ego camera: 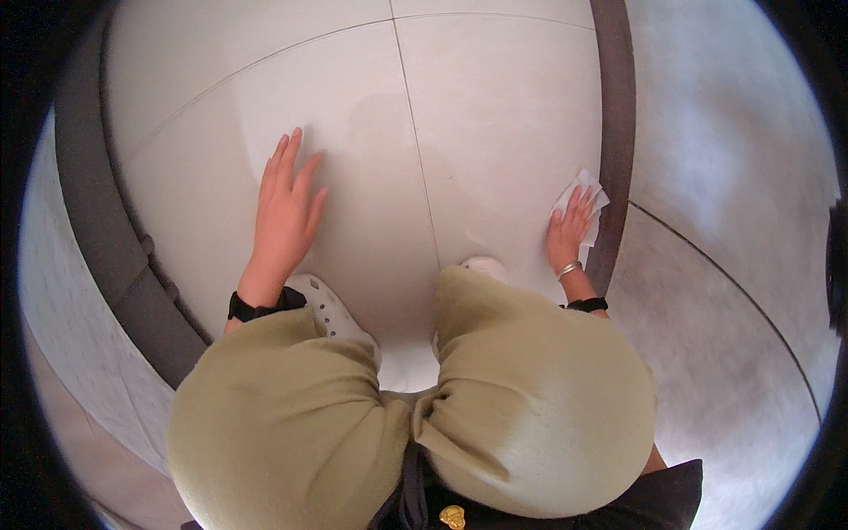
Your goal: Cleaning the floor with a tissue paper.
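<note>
My right hand (568,228) presses a folded white tissue or thin cloth (584,180) against the pale tiled floor (338,79). The tissue sits beside the dark brown border strip (615,112), its right edge close to that strip. On the left, my left hand (285,192) holds nothing, with its fingers apart over the floor tile. Whether its palm touches the tile I cannot tell. Black bands circle both wrists, and a silver bangle (568,268) is on the right one.
My knees in khaki trousers (278,397) fill the lower view, with white perforated clogs (331,311) beneath. A dark grey raised edge (83,199) curves along the left. Grey tiles (702,278) lie beyond the brown strip. A dark object (837,265) shows at the right rim.
</note>
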The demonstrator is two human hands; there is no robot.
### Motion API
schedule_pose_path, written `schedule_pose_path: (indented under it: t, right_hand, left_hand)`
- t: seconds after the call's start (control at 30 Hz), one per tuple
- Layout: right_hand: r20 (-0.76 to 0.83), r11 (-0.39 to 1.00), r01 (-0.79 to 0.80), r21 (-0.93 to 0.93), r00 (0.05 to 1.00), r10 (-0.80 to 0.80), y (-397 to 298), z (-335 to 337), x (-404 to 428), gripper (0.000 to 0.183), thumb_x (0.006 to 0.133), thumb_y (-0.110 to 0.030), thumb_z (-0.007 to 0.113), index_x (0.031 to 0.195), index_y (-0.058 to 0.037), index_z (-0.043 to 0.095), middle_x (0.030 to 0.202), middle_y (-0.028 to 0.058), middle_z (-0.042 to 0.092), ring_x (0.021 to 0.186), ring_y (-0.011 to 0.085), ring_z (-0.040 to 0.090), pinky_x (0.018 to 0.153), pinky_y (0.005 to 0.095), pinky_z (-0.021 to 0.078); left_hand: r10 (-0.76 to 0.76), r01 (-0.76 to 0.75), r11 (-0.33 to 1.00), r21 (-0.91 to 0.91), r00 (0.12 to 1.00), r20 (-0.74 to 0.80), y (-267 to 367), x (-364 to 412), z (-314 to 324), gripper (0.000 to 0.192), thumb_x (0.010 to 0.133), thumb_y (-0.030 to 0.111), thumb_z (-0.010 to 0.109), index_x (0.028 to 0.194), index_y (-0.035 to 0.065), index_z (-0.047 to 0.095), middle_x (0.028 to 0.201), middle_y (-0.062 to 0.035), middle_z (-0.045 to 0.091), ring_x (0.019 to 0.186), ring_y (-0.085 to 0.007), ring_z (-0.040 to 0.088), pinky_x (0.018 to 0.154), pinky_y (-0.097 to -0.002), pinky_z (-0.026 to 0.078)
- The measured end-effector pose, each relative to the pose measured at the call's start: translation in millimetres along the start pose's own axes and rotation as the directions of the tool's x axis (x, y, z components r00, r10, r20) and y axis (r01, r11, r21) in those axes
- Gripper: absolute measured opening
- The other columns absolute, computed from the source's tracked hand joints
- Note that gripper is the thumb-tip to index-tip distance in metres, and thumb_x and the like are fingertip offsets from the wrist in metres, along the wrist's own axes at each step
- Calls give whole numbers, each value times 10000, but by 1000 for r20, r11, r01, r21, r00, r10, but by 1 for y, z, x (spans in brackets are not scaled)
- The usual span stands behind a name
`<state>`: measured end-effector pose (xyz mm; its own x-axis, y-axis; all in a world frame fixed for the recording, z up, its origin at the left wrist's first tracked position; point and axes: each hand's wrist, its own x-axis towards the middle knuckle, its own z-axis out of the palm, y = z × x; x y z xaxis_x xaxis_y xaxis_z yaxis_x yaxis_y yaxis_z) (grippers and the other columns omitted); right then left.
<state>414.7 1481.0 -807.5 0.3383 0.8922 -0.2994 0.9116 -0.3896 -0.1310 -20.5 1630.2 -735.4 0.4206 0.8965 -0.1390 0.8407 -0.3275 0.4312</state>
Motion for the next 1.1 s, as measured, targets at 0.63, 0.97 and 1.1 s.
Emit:
schedule_pose_path:
  t: [0.63,0.97,1.1]
  right_hand:
    - [313,487,856,-174,517,-797,-190,-30,108,606,957,-314,402,1509,-178,192,1584,26,144,1461,229,107,1164,488,98]
    - [513,270,948,169,150,-845,-153,-35,42,590,965,-355,404,1502,-188,226,1566,-15,212,1445,173,173,1170,467,104]
    - [291,397,910,-117,414,-863,-197,-38,108,577,978,-354,374,1507,-192,207,1571,-8,195,1448,179,161,1172,461,111]
  left_hand:
    - [-61,62,998,-21,996,58,3,-7,7,476,844,87,623,1297,58,477,1516,-141,264,1397,-360,248,1119,-445,291]
    - [-55,56,997,-51,998,11,-2,0,13,503,849,77,615,1326,56,456,1518,-147,258,1385,-365,267,1123,-449,285]
    - [-52,55,997,-46,997,56,-5,-6,9,522,880,83,567,1374,53,400,1503,-155,291,1381,-341,291,1130,-454,269]
